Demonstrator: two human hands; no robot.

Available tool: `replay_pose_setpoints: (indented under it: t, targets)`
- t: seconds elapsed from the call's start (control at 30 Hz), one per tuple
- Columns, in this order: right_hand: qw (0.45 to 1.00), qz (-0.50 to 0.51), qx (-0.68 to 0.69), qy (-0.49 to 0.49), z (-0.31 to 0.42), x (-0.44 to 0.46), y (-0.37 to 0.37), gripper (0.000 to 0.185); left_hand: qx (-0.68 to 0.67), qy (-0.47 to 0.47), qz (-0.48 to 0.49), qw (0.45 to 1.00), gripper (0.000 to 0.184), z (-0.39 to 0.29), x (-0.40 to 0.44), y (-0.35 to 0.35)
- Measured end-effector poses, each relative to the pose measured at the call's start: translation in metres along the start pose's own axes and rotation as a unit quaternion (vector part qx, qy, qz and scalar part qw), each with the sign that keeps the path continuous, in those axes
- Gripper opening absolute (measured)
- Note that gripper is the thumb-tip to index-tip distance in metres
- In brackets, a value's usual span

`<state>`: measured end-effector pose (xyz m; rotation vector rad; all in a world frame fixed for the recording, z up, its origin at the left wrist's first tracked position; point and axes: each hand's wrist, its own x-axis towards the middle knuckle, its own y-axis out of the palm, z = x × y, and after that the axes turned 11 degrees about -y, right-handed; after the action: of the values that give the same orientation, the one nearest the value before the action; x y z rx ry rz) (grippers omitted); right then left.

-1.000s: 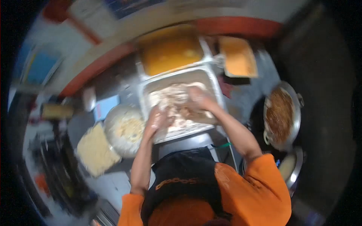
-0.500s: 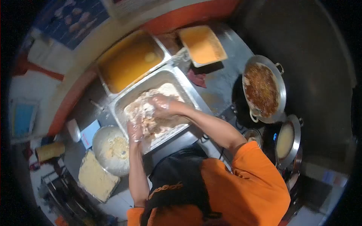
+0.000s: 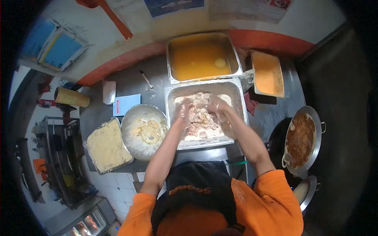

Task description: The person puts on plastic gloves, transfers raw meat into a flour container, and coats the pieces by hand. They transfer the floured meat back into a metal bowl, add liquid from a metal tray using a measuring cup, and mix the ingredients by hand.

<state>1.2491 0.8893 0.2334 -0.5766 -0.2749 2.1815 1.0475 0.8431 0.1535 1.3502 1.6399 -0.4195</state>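
Note:
Both my hands are inside a deep metal pan [image 3: 239, 104] that holds white flour and raw, floured meat pieces [image 3: 202, 118]. Clear plastic, dusted with flour, covers both of them. My left hand [image 3: 183, 111] presses into the left side of the heap, fingers curled round some pieces. From the other side my right hand [image 3: 217, 107] closes on the heap, its fingertips partly buried in meat and flour. A raised clump of coated meat lies between the two hands.
Behind stands a pan of orange-yellow liquid [image 3: 170, 65]; right of it is a tub of orange powder [image 3: 267, 74]. A metal bowl [image 3: 136, 145] and a tray of pale crumbs [image 3: 108, 145] sit left. Woks of brown frying food [image 3: 301, 135] and pale oil [image 3: 302, 192] stand right.
My view has turned and levelled, so the pan now lies squarely ahead. My hands have come level with each other, on opposite sides of the meat heap.

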Motion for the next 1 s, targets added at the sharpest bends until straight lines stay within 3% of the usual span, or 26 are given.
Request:
replay_pose_setpoints:
  t: [0.03,0.1,0.17,0.2,0.23,0.27,0.3,0.37,0.43,0.47,0.5,0.53,0.63,0.73,0.77,0.83,0.9,1.0]
  targets:
    - [0.997,-0.029,-0.054,-0.039,0.016,-0.004,0.007,0.044,-0.023,-0.016,0.042,0.999,0.041,-0.008,-0.015,0.013]
    - [0.984,0.052,-0.153,-0.073,0.011,0.002,0.001,0.048,-0.065,-0.051,0.124,0.989,0.053,-0.044,-0.082,0.047]
    - [0.973,0.166,-0.055,-0.150,0.008,-0.002,-0.019,0.055,0.044,-0.033,0.020,0.998,0.064,-0.055,-0.132,0.066]
    - [0.974,0.167,-0.022,-0.152,-0.002,-0.013,-0.032,0.060,0.097,-0.025,-0.032,0.994,0.069,-0.052,-0.146,0.067]
    - [0.973,0.170,0.010,-0.154,-0.013,-0.024,-0.048,0.065,0.208,0.056,-0.033,0.976,0.074,-0.047,-0.152,0.056]
    - [0.972,0.171,0.040,-0.156,-0.018,-0.028,-0.055,0.069,0.210,0.009,-0.029,0.977,0.073,-0.034,-0.130,0.037]
    - [0.985,0.141,-0.020,-0.096,-0.019,-0.034,-0.043,0.085,0.213,-0.038,-0.023,0.976,0.072,-0.010,-0.087,0.011]
    - [0.987,0.075,-0.139,0.025,-0.024,-0.061,0.011,0.116,0.185,-0.061,-0.009,0.981,0.067,-0.023,-0.128,0.028]
    - [0.968,0.074,-0.237,0.023,-0.024,-0.053,0.044,0.141,0.203,-0.032,0.032,0.978,0.069,-0.013,-0.122,0.048]
    - [0.984,0.068,-0.165,0.017,-0.029,-0.047,0.049,0.134,0.210,-0.019,0.051,0.976,0.070,-0.004,-0.117,0.055]
    - [0.994,0.061,-0.091,0.013,-0.034,-0.040,0.053,0.127,0.278,-0.049,-0.023,0.959,0.078,0.027,-0.055,0.044]
    - [0.995,0.007,-0.091,-0.044,-0.015,-0.043,0.046,0.119,0.306,-0.001,-0.069,0.950,0.080,0.022,-0.046,0.041]
    - [0.974,-0.104,-0.197,-0.050,0.015,-0.049,0.037,0.087,0.397,0.103,-0.205,0.889,0.079,0.009,-0.043,0.028]
    - [0.974,-0.092,-0.207,-0.006,0.076,-0.063,0.009,0.063,0.399,0.113,-0.126,0.901,0.075,-0.014,-0.059,0.006]
    - [0.964,-0.122,-0.230,-0.052,0.079,-0.064,0.005,0.048,0.431,0.188,-0.135,0.872,0.066,-0.006,-0.044,-0.007]
    - [0.949,-0.113,-0.285,-0.078,0.069,-0.062,0.001,0.044,0.378,0.214,-0.057,0.899,0.067,-0.024,-0.079,0.000]
    - [0.920,-0.072,-0.357,-0.144,0.036,-0.051,-0.004,0.035,0.248,0.123,0.025,0.961,0.069,-0.029,-0.094,0.000]
    - [0.970,-0.038,-0.206,-0.119,0.037,-0.043,-0.002,0.029,0.018,0.029,0.104,0.994,0.068,-0.059,-0.156,0.023]
